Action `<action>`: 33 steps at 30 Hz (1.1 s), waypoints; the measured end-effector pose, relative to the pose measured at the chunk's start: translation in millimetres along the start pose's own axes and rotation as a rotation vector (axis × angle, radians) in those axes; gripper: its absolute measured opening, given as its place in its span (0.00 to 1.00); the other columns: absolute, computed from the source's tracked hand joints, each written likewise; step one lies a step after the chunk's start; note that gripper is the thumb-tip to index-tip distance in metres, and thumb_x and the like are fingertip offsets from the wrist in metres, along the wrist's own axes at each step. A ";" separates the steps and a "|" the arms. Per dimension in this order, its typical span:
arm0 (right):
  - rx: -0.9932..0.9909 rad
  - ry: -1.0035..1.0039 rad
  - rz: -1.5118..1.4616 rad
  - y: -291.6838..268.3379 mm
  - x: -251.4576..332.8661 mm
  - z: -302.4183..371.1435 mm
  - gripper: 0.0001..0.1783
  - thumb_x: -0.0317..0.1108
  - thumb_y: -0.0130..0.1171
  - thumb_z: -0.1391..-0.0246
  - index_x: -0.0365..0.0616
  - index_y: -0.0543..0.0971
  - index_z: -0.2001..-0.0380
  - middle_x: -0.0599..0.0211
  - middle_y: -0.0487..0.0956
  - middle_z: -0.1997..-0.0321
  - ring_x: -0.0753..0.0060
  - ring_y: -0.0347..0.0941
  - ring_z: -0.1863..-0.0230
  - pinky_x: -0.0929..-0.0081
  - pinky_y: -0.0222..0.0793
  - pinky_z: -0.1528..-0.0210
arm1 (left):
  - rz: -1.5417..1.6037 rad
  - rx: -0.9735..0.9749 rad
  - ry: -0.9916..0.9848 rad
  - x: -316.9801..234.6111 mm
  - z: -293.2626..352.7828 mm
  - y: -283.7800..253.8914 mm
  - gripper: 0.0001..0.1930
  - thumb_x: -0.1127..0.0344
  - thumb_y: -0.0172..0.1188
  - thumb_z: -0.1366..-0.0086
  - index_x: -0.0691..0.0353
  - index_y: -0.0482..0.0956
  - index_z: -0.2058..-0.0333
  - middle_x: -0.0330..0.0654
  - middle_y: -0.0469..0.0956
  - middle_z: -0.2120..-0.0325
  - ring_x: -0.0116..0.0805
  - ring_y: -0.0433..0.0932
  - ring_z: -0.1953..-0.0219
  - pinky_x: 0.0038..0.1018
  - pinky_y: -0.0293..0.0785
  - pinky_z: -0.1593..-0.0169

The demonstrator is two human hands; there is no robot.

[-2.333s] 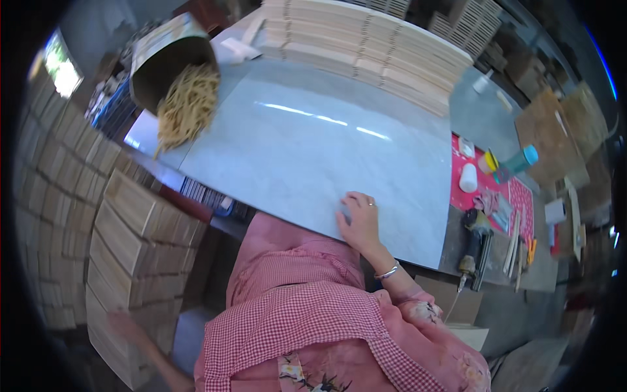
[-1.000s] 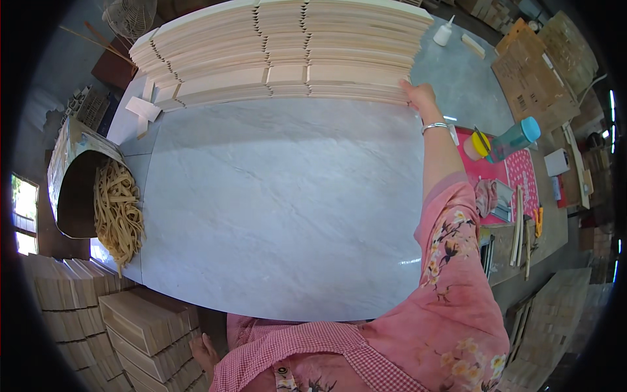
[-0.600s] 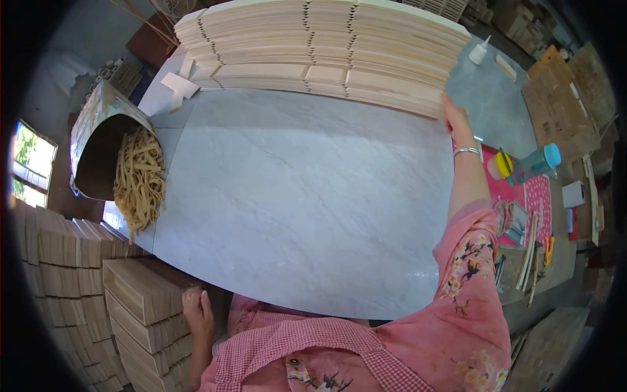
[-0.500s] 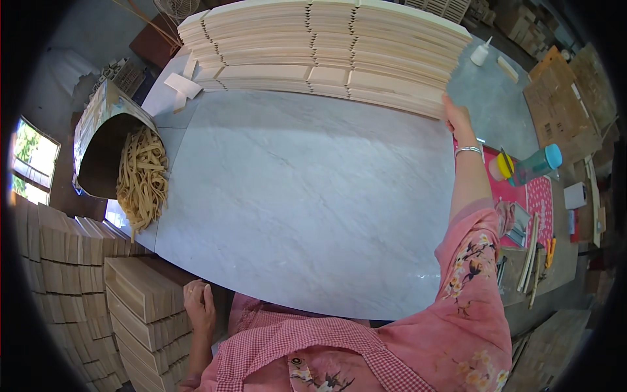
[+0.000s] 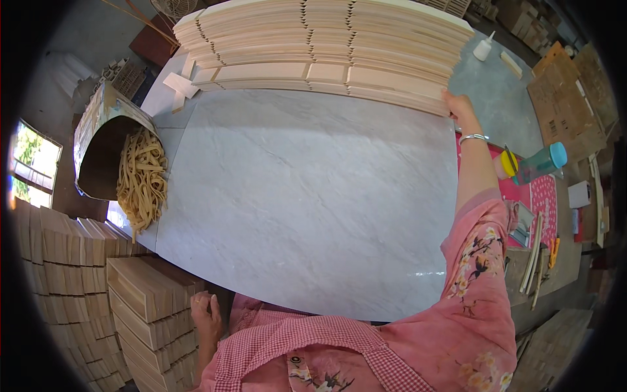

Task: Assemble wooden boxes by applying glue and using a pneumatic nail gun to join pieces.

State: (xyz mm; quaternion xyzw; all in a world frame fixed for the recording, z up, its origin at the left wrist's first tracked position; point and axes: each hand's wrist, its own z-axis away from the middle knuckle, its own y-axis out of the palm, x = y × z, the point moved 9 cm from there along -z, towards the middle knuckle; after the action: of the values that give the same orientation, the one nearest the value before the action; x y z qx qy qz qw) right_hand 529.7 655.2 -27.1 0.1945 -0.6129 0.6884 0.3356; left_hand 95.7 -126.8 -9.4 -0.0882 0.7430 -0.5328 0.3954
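Observation:
A tall stack of pale, notched wooden slats [image 5: 326, 39] lies along the far edge of the marble-patterned tabletop [image 5: 300, 196]. My right hand [image 5: 461, 110], with a silver bangle at its wrist, grips the right end of the lower slats; its fingertips are partly hidden against them. Low at the left, below the table edge, my left hand [image 5: 206, 312] hangs with nothing in it, its fingers loosely bent and a little apart. Beside it stands a pile of shallow wooden boxes [image 5: 140, 294].
A tipped container [image 5: 98, 140] at the left spills tan strips [image 5: 142, 183]. Loose slat pieces [image 5: 179, 85] lie at the back left. To the right are a white glue bottle [image 5: 482, 48], a yellow-lidded jar [image 5: 505, 164], a teal bottle [image 5: 542, 163] and a cardboard box [image 5: 562, 104].
My right hand stays at the end of the slats, its fingers more bent around them. My left hand has shifted slightly right and down. The whole view has tilted a little.

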 end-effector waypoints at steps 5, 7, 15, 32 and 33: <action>0.278 0.216 -0.108 -13.1 18.8 15.4 0.31 0.58 0.61 0.42 0.34 0.79 0.72 0.62 0.75 0.77 0.70 0.67 0.80 0.74 0.65 0.77 | 0.004 -0.027 0.038 -21.7 -29.3 -9.1 0.04 0.73 0.59 0.35 0.68 0.75 0.69 0.49 0.79 0.62 0.46 0.75 0.58 0.36 0.72 0.52; 0.758 0.625 -0.271 -14.4 24.4 43.5 0.31 0.58 0.60 0.42 0.35 0.80 0.73 0.62 0.74 0.80 0.68 0.67 0.81 0.73 0.65 0.78 | 0.009 -0.021 0.067 -36.0 -44.1 -9.1 0.04 0.74 0.59 0.36 0.67 0.75 0.69 0.49 0.79 0.62 0.45 0.75 0.58 0.36 0.72 0.52; -0.126 0.131 -0.442 -20.0 -6.0 95.0 0.31 0.59 0.61 0.44 0.35 0.79 0.76 0.64 0.72 0.84 0.73 0.58 0.89 0.74 0.52 0.86 | 0.327 0.075 -0.038 -77.0 -138.2 27.8 0.11 0.67 0.60 0.33 0.67 0.79 0.55 0.46 0.80 0.58 0.37 0.78 0.57 0.29 0.74 0.51; -0.202 0.076 -0.631 -37.3 -125.5 328.6 0.28 0.56 0.61 0.38 0.38 0.75 0.56 0.65 0.77 0.68 0.81 0.65 0.76 0.82 0.60 0.76 | 1.555 0.460 -0.653 -197.6 -295.8 191.2 0.24 0.65 0.64 0.33 0.72 0.69 0.44 0.59 0.76 0.51 0.49 0.80 0.52 0.42 0.81 0.50; -0.146 0.107 -0.635 -41.1 -135.7 333.6 0.27 0.55 0.60 0.37 0.38 0.76 0.56 0.66 0.77 0.67 0.82 0.64 0.76 0.81 0.60 0.76 | 1.564 0.465 -0.679 -194.0 -276.9 193.7 0.22 0.67 0.63 0.33 0.72 0.70 0.45 0.58 0.77 0.53 0.48 0.81 0.54 0.41 0.83 0.53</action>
State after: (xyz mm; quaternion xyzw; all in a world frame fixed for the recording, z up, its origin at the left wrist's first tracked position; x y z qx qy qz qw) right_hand 605.4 300.8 -32.3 0.3148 -0.5509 0.5129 0.5782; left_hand 93.5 261.0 -47.5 0.3746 0.3058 -0.1922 0.8539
